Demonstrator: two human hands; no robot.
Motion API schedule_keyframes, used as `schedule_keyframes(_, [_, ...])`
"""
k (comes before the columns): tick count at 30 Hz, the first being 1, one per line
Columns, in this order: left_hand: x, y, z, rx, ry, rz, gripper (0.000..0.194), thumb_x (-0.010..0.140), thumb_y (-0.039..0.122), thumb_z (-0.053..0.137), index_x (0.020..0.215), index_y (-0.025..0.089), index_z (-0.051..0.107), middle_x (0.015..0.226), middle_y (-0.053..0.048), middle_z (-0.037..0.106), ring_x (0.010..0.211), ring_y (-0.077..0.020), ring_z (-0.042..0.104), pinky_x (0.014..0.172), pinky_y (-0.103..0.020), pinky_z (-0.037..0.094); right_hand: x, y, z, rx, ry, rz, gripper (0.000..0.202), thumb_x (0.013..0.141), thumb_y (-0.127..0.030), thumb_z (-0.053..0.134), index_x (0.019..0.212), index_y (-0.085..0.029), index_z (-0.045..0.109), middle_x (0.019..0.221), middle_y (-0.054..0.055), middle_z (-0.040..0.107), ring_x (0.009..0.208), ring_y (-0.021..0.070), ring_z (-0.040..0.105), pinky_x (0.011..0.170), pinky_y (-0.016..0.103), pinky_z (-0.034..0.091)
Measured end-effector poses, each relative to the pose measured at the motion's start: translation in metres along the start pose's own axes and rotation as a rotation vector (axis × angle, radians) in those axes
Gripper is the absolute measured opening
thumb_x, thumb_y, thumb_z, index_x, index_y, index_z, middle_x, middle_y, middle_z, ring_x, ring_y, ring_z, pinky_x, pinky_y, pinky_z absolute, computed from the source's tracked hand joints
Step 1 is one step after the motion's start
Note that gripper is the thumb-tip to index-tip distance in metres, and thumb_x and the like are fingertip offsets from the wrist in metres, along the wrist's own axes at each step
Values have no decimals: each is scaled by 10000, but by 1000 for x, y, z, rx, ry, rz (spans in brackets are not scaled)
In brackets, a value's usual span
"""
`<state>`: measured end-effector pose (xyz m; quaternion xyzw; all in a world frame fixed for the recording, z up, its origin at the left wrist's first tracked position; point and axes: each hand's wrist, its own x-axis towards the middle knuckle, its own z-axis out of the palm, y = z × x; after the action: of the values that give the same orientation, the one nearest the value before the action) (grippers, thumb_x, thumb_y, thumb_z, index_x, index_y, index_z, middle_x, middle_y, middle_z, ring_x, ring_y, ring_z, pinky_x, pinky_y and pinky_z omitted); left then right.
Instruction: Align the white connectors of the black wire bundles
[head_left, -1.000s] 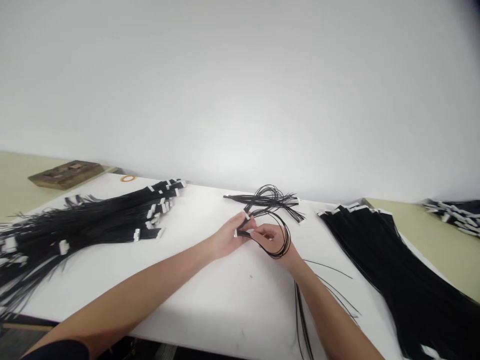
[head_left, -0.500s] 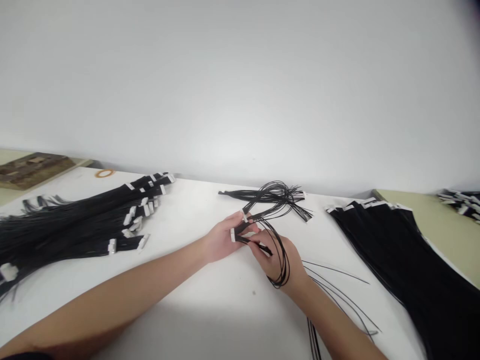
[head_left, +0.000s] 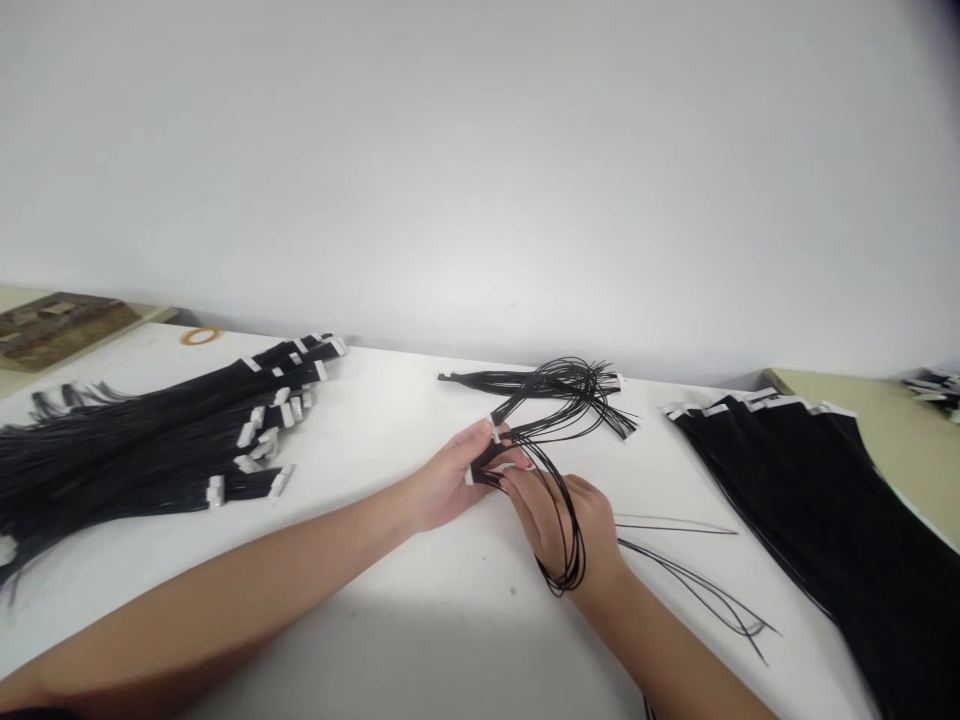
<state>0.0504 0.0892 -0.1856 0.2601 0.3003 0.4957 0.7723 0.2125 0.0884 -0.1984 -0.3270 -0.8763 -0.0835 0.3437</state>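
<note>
My left hand (head_left: 454, 478) is closed on a black wire harness (head_left: 517, 412) by its white connectors (head_left: 495, 432), near the middle of the table. Beside it, my right hand (head_left: 566, 520) has its fingers bent together at the wires just right of the lower connector. Wires loop around and over the back of this hand. What its fingertips grip is partly hidden behind the hand. Loose wire ends (head_left: 697, 575) stick out to the right beneath the right forearm. Behind the hands, another bunch of black wires (head_left: 487, 382) lies on the table and overlaps the held wires.
Black wire bundles with white connectors (head_left: 150, 440) cover the table's left side. A thick stack of black wires (head_left: 780, 490) lies on the right. An orange ring (head_left: 201, 336) sits at the back left, near a brown board (head_left: 60, 325). The white wall (head_left: 480, 180) rises behind.
My right hand has turned slightly, its back now showing more, and the wire loop has slid lower around it. The trailing wire ends have shifted. My left hand keeps its hold.
</note>
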Motion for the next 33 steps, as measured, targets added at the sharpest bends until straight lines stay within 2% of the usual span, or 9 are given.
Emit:
schedule_keyframes(5, [0, -1, -1, 22, 36, -18, 256, 812, 411, 593, 853, 159, 577, 808, -66, 667, 810, -169, 608, 767, -290, 452, 3, 2, -3, -116, -41, -62, 183, 812, -35, 479, 861, -187, 568, 568, -30, 542, 479, 111, 439, 518, 289, 222])
schedule_keyframes(11, [2, 1, 0, 20, 61, -33, 255, 819, 419, 581, 859, 167, 583, 818, -66, 666, 856, -183, 611, 784, -291, 445, 6, -1, -1, -216, -20, -71, 146, 812, -43, 511, 862, -174, 549, 530, -33, 504, 466, 119, 401, 525, 297, 233])
schedule_keyframes(15, [3, 1, 1, -18, 88, -67, 233, 812, 402, 597, 860, 174, 587, 832, -68, 668, 876, -186, 614, 822, -306, 440, 10, -3, -2, -238, -3, -80, 164, 823, -63, 532, 943, -170, 562, 642, -4, 583, 565, 136, 469, 568, 304, 286])
schedule_keyframes(19, [3, 2, 3, -91, 166, -49, 223, 791, 372, 634, 851, 161, 593, 848, -63, 666, 861, -163, 615, 786, -269, 459, 16, -8, -6, -287, 38, -106, 125, 819, -74, 565, 871, -188, 566, 723, 11, 620, 653, 158, 502, 623, 316, 322])
schedule_keyframes(22, [3, 0, 3, -126, 183, -48, 211, 789, 351, 641, 854, 156, 591, 825, -57, 663, 816, -148, 619, 758, -259, 470, 19, -10, -9, -298, 49, -94, 119, 826, -73, 556, 861, -184, 575, 647, 2, 587, 585, 150, 471, 577, 311, 294])
schedule_keyframes(26, [2, -3, -1, -117, 121, -51, 221, 776, 349, 657, 828, 151, 576, 808, -61, 659, 767, -148, 622, 729, -269, 480, 13, -7, -12, -288, 29, -61, 132, 814, -62, 543, 850, -181, 587, 554, -15, 529, 477, 131, 429, 502, 303, 214])
schedule_keyframes(28, [2, -5, -3, -103, 115, -51, 232, 772, 356, 659, 835, 149, 574, 832, -74, 665, 777, -158, 630, 742, -291, 485, 8, -3, -13, -226, 1, -22, 137, 817, -81, 527, 860, -193, 594, 549, -17, 530, 449, 125, 434, 484, 297, 203])
schedule_keyframes(30, [0, -7, -4, -85, 130, -44, 231, 769, 348, 664, 846, 152, 571, 844, -71, 667, 777, -163, 640, 742, -301, 490, 5, 1, -16, -51, -80, 66, 120, 849, -159, 513, 904, -220, 601, 574, -15, 553, 445, 126, 456, 461, 277, 205])
schedule_keyframes(33, [-2, -7, -5, -44, 109, -46, 258, 776, 381, 648, 873, 158, 560, 868, -79, 673, 774, -188, 660, 753, -335, 493, 7, 11, -28, 414, -357, 335, 123, 853, -320, 535, 932, -253, 601, 561, -25, 523, 446, 130, 442, 431, 238, 241])
